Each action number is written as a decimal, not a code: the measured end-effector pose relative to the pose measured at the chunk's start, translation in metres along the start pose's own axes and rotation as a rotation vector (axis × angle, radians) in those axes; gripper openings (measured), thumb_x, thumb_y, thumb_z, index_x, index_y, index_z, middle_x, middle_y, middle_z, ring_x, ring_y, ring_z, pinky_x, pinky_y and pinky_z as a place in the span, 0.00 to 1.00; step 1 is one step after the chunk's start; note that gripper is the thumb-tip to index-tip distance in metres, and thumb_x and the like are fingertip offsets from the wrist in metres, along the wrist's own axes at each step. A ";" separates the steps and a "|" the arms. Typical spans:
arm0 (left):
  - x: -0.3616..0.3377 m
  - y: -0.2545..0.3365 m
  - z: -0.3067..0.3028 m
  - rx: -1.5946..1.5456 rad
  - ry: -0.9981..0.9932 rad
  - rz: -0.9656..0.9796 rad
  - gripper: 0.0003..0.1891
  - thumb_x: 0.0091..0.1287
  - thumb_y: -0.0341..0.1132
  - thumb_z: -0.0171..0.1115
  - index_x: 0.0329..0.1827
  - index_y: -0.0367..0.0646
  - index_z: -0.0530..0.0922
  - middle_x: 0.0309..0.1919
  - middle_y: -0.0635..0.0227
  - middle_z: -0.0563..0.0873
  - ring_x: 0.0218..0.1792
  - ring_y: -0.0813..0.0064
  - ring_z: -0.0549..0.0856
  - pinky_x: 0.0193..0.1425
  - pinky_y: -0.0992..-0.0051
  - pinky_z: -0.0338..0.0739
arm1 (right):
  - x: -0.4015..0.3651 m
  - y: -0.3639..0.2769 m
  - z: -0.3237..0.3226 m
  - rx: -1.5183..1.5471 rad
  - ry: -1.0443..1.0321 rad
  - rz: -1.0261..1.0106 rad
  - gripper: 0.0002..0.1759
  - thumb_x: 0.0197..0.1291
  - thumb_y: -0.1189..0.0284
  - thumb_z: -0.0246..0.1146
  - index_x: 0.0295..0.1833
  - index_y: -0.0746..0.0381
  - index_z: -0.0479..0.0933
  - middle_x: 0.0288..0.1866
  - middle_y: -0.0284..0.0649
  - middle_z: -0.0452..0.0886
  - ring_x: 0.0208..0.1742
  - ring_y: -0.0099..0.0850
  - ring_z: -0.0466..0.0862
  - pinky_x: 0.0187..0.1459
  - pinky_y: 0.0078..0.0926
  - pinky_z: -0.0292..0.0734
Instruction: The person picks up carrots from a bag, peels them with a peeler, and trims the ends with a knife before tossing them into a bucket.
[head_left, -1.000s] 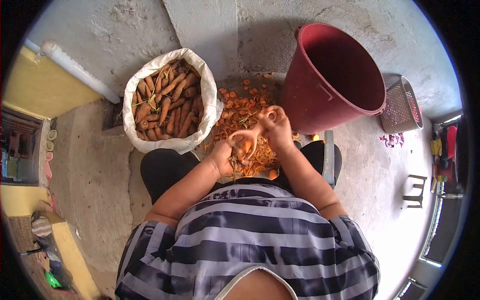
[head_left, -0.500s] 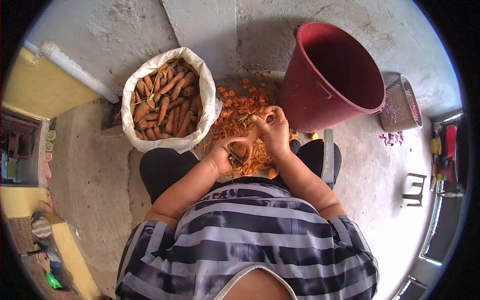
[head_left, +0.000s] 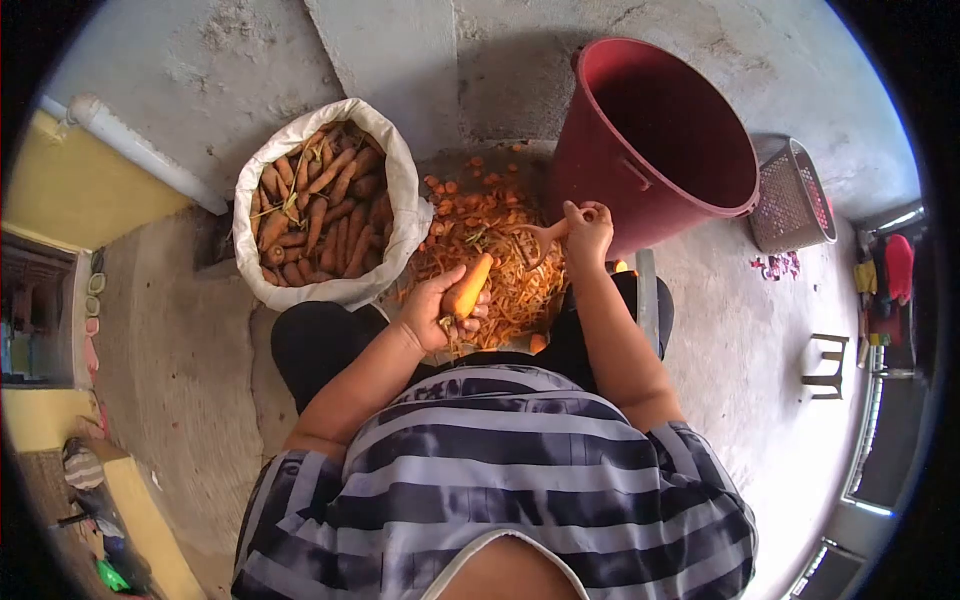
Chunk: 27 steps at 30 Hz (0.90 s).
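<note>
A carrot (head_left: 467, 288) lies in my left hand (head_left: 432, 310), its orange upper side peeled and its stem end toward me. My fingers are wrapped round it from below. My right hand (head_left: 588, 232) grips the handle of a pinkish-brown peeler (head_left: 541, 238), whose head points left, apart from the carrot. Below both hands, a pile of orange peelings (head_left: 520, 300) and cut carrot ends covers the floor between my knees.
To the left stands a white sack (head_left: 412, 190) full of unpeeled carrots (head_left: 318, 215). A large red bin (head_left: 590, 170) leans at the right, with a grey perforated basket (head_left: 785, 205) behind it. The wall (head_left: 400, 60) closes off the far side.
My right hand has drawn the peeler away from the carrot, to the right. The carrot in my left hand has turned and now shows a bare orange side.
</note>
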<state>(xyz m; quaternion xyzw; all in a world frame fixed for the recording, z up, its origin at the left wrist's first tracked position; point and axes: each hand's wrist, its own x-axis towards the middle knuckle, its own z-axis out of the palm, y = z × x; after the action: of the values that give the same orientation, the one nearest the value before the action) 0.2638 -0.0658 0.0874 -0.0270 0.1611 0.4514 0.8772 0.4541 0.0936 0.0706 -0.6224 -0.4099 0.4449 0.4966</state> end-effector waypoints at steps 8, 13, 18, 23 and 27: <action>0.005 -0.010 0.008 0.219 0.412 0.186 0.14 0.66 0.41 0.46 0.42 0.40 0.75 0.31 0.63 0.79 0.29 0.71 0.79 0.29 0.75 0.75 | -0.083 -0.042 0.025 0.327 -0.467 -0.095 0.12 0.52 0.78 0.64 0.37 0.63 0.66 0.25 0.32 0.71 0.22 0.18 0.71 0.20 0.16 0.67; 0.010 -0.011 -0.009 0.013 0.224 0.148 0.12 0.65 0.39 0.47 0.44 0.42 0.73 0.33 0.61 0.79 0.30 0.68 0.80 0.28 0.71 0.76 | -0.090 -0.036 0.035 0.254 -0.462 -0.112 0.10 0.53 0.78 0.63 0.37 0.62 0.67 0.24 0.28 0.69 0.23 0.15 0.67 0.21 0.15 0.64; 0.005 -0.013 -0.005 -0.043 0.044 -0.014 0.13 0.65 0.40 0.49 0.50 0.47 0.69 0.32 0.64 0.72 0.30 0.73 0.73 0.29 0.77 0.67 | -0.019 -0.006 0.032 0.080 -0.137 -0.129 0.11 0.49 0.78 0.65 0.35 0.64 0.69 0.27 0.34 0.73 0.26 0.22 0.72 0.26 0.21 0.69; 0.002 -0.004 -0.004 -0.073 0.038 -0.011 0.16 0.66 0.45 0.49 0.52 0.47 0.65 0.33 0.64 0.69 0.30 0.75 0.70 0.27 0.81 0.66 | 0.017 0.002 0.001 -0.044 0.107 -0.169 0.12 0.50 0.77 0.66 0.36 0.64 0.69 0.26 0.34 0.71 0.27 0.22 0.71 0.27 0.22 0.68; 0.005 -0.002 -0.004 0.030 0.090 0.023 0.15 0.67 0.46 0.46 0.46 0.44 0.70 0.30 0.64 0.74 0.28 0.73 0.73 0.25 0.79 0.67 | -0.029 -0.028 0.013 0.254 -0.147 -0.119 0.11 0.50 0.75 0.66 0.35 0.62 0.69 0.26 0.33 0.72 0.25 0.20 0.71 0.25 0.21 0.67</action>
<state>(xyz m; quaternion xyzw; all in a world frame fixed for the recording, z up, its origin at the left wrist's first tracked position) 0.2671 -0.0633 0.0820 -0.0321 0.2073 0.4572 0.8643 0.4317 0.0742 0.1005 -0.4948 -0.4218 0.5074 0.5655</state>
